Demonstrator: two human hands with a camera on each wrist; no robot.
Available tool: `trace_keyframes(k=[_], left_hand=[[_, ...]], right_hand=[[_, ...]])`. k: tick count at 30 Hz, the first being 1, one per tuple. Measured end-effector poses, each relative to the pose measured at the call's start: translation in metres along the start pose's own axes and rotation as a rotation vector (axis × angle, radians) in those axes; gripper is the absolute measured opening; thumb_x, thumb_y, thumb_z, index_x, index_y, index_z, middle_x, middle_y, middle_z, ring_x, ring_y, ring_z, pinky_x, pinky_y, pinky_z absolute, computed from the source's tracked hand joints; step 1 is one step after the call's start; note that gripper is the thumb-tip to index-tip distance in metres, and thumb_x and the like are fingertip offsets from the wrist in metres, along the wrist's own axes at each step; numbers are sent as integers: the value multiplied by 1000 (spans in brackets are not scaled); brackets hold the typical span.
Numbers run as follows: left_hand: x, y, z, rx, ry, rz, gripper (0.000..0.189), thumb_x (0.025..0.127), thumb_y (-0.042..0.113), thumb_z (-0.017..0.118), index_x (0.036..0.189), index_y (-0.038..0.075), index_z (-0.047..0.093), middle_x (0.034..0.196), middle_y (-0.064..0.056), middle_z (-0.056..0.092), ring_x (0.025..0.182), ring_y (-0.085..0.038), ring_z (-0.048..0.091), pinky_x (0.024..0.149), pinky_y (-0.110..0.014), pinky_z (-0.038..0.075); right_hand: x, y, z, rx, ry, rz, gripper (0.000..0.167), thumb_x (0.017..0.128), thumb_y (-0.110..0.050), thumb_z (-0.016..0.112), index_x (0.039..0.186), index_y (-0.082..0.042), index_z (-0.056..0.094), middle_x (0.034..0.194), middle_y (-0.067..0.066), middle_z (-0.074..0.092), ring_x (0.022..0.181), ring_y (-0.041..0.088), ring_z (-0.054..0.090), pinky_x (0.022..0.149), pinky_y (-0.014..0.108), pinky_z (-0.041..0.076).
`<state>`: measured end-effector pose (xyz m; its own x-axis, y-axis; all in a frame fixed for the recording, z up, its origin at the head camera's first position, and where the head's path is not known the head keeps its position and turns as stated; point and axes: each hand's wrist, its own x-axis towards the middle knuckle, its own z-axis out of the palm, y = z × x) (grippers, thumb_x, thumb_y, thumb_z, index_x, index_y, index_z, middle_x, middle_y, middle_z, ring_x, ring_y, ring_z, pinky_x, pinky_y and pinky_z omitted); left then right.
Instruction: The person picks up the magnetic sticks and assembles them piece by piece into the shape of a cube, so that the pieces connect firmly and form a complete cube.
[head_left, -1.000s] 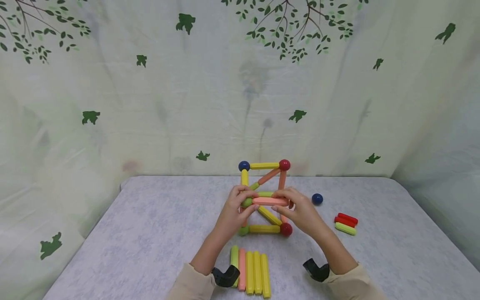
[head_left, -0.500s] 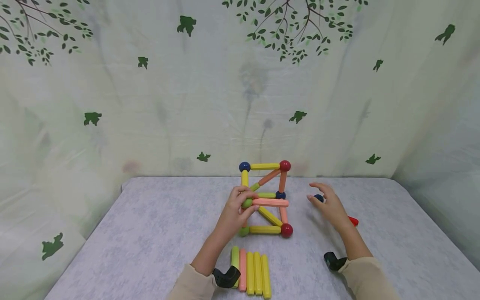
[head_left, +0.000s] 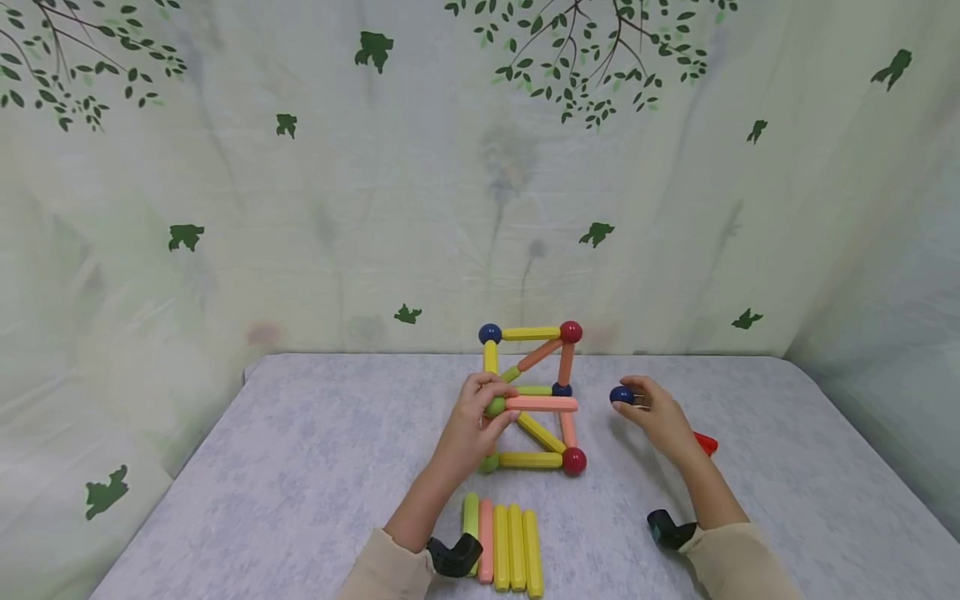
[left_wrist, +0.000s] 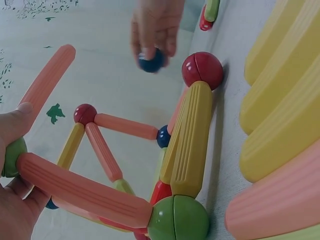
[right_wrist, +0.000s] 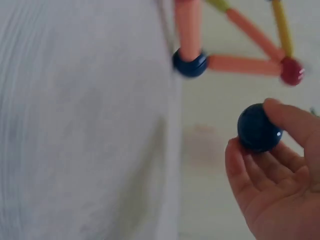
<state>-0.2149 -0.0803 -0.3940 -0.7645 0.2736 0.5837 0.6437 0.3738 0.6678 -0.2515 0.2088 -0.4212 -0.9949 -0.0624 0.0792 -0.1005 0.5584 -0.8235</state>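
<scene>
My left hand [head_left: 468,417] grips a green ball [head_left: 495,407] at the near left of a frame of rods and balls. A pink rod [head_left: 542,403] extends rightward from that ball, its far end free. In the left wrist view, a second pink rod [left_wrist: 85,190] joins the held ball to a lower green ball [left_wrist: 177,220]. To the right of the frame, my right hand [head_left: 660,421] pinches a blue ball [head_left: 622,396] between thumb and fingers. The right wrist view shows this blue ball [right_wrist: 259,127] off the table, apart from the frame.
Yellow rods [head_left: 517,550], a pink rod [head_left: 486,542] and a green one [head_left: 470,517] lie side by side at the front of the table. A red rod [head_left: 706,443] shows past my right wrist. A leaf-printed curtain [head_left: 480,183] hangs behind the table.
My right hand has left the pink rod's free end, moved right to the blue ball on the table, and picked it up, shifting slightly left. The left hand stays on the green ball.
</scene>
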Motion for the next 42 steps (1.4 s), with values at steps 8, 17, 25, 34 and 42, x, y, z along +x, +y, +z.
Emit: trace_keyframes(k=[8,17,25,34,42], left_hand=[[-1,0,3,12,16,-3,17,84,8,62,101,9,59,111,-4,40,88,-13,46,60,-22,46],[-1,0,5,-1,19,2,17,84,7,61,101,9,58,111,-5,39,95,-16,47,64,-22,48],[-2,1,5,13,17,-1,17,85,9,60,102,10,58,113,-4,39,94,-16,46,64,-22,48],[-1,0,5,30,23,14,17,85,9,60,102,10,58,112,-5,39,96,-16,45,66,-24,47],[-1,0,4,22,18,22,17,85,9,60,102,10,57,113,-5,39,96,-16,45,65,-23,47]], right_hand=[[-26,-42,7,266,-51,-154,48,81,-23,67,120,-4,47,115,15,51,102,30,52,79,35,48],[-37,-57,11,309,-91,-213,51,80,-22,69,122,-3,47,119,13,49,105,29,51,80,30,47],[-62,-62,15,256,17,-178,67,78,-23,71,131,-8,32,129,12,36,108,27,49,80,32,47],[-103,-68,48,222,-133,-114,63,74,-25,74,125,-8,40,119,13,42,97,28,50,79,31,47],[-106,-54,78,159,-478,-104,62,77,-26,71,127,-4,41,96,8,45,81,21,48,65,26,45]])
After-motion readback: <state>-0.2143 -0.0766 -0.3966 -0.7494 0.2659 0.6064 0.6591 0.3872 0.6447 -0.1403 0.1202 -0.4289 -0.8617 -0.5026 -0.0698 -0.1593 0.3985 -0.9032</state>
